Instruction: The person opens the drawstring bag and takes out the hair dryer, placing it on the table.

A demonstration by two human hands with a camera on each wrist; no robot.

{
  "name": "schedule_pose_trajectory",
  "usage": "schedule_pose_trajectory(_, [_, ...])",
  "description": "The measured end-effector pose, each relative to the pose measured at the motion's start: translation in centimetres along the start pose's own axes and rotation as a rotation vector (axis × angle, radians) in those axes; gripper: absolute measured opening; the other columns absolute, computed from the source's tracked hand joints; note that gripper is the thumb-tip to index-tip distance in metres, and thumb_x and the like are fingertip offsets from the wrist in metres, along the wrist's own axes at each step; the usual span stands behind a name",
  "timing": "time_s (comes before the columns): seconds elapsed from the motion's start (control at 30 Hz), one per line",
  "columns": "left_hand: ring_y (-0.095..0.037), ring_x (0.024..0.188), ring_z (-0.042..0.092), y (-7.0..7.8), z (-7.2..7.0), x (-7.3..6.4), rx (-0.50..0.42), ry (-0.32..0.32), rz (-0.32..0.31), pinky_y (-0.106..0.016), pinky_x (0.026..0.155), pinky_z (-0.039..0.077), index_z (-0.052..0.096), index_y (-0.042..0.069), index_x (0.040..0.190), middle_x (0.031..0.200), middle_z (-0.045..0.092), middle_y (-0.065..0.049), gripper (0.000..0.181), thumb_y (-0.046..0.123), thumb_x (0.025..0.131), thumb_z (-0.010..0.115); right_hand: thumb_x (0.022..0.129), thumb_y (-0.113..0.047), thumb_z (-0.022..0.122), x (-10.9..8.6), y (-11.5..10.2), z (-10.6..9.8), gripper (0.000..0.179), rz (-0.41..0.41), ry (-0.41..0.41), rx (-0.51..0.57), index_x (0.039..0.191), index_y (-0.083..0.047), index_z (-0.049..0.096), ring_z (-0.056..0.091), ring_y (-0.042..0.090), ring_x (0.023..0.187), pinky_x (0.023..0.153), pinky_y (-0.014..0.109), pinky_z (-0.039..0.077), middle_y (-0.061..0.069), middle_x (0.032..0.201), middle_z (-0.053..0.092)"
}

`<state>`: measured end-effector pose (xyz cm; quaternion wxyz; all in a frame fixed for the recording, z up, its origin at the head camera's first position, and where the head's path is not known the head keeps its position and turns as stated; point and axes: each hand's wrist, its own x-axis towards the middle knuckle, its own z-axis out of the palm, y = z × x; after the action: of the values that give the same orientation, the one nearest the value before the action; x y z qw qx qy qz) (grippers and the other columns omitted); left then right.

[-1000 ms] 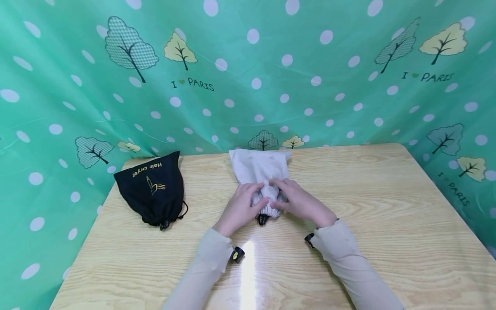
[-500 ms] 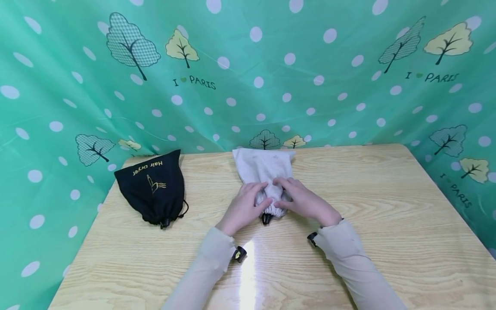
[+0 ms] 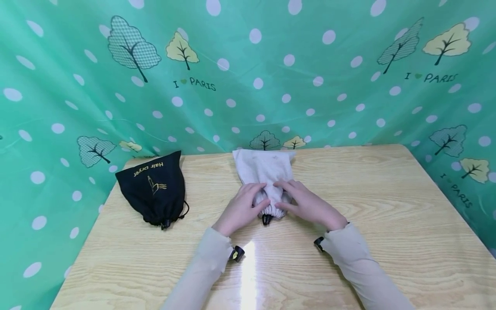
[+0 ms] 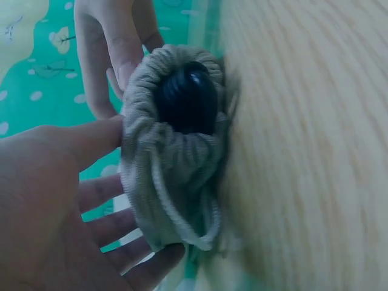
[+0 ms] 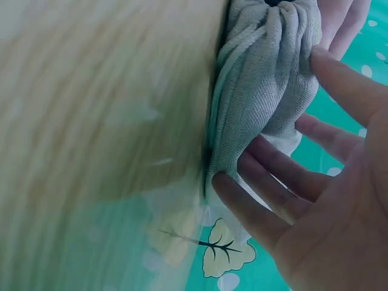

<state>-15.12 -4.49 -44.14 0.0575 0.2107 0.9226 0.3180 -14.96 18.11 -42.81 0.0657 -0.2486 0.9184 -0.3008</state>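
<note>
A light grey drawstring bag point(image 3: 266, 165) lies on the table, its wide end away from me and its gathered mouth towards me. A dark ribbed end of something point(image 4: 187, 100) shows inside the mouth; the rest is hidden in the cloth. My left hand point(image 3: 241, 208) rests along the bag's left side, thumb by the mouth and fingers reaching along the cloth. From the right, my right hand point(image 3: 310, 204) touches the bag with its thumb and spread fingertips. A loop of pale cord point(image 4: 173, 209) hangs at the mouth in the left wrist view.
To the left lies a black drawstring bag point(image 3: 156, 189) printed "Hair Dryer" in gold, a dark ribbed piece at its mouth. Both stand on a wood-grain table point(image 3: 379, 241). A green dotted curtain point(image 3: 248, 86) hangs behind and at the sides.
My right hand and wrist have shifted slightly to the right, its fingers a little straighter. The left hand stays about the same on the grey bag, which has barely moved.
</note>
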Motion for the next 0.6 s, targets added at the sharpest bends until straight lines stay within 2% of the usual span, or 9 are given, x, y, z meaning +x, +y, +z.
schedule_pose_trajectory(0.13, [-0.024, 0.140, 0.041, 0.4, -0.5, -0.6, 0.015, 0.020, 0.021, -0.046, 0.115, 0.036, 0.050, 0.014, 0.144, 0.148, 0.048, -0.007, 0.053, 0.042, 0.099, 0.058, 0.097, -0.035, 0.064, -0.1, -0.2, -0.3, 0.057, 0.001, -0.004, 0.097, 0.140, -0.003, 0.045, 0.052, 0.031, 0.124, 0.105, 0.051, 0.044, 0.016, 0.131, 0.055])
schedule_pose_trajectory(0.23, [-0.023, 0.138, 0.043, 0.6, -0.9, -1.2, 0.019, 0.043, 0.027, -0.044, 0.115, 0.037, 0.055, 0.013, 0.139, 0.146, 0.050, -0.006, 0.048, 0.039, 0.099, 0.060, 0.095, -0.030, 0.067, -0.1, -0.5, -0.5, 0.043, -0.005, -0.001, 0.142, 0.123, -0.002, 0.050, 0.058, 0.028, 0.101, 0.089, 0.043, 0.051, 0.013, 0.111, 0.059])
schedule_pose_trajectory(0.33, [-0.022, 0.133, 0.046, 0.7, -1.3, -1.8, 0.018, 0.066, 0.025, -0.042, 0.113, 0.039, 0.060, 0.013, 0.131, 0.141, 0.053, -0.004, 0.042, 0.036, 0.097, 0.064, 0.092, -0.028, 0.072, -0.2, -0.5, -0.6, 0.033, -0.032, 0.004, 0.123, 0.107, -0.004, 0.055, 0.054, 0.024, 0.087, 0.076, 0.035, 0.048, 0.011, 0.099, 0.059])
schedule_pose_trajectory(0.47, [-0.018, 0.116, 0.056, 0.7, -1.4, -2.4, 0.005, 0.087, 0.053, -0.038, 0.103, 0.048, 0.064, 0.012, 0.118, 0.124, 0.061, -0.001, 0.029, 0.028, 0.094, 0.068, 0.087, -0.030, 0.078, -0.3, -0.5, -0.3, 0.032, -0.064, -0.013, 0.071, 0.097, -0.007, 0.057, 0.051, 0.022, 0.087, 0.076, 0.030, 0.044, 0.006, 0.093, 0.057])
schedule_pose_trajectory(0.6, [-0.015, 0.105, 0.061, 0.4, -1.2, -2.6, 0.014, 0.087, 0.124, -0.034, 0.094, 0.052, 0.065, 0.012, 0.112, 0.113, 0.064, 0.001, 0.023, 0.022, 0.092, 0.072, 0.082, -0.034, 0.082, -0.3, -0.6, -0.2, 0.036, -0.065, -0.027, 0.033, 0.094, -0.010, 0.058, 0.049, 0.021, 0.090, 0.078, 0.030, 0.042, 0.002, 0.091, 0.056])
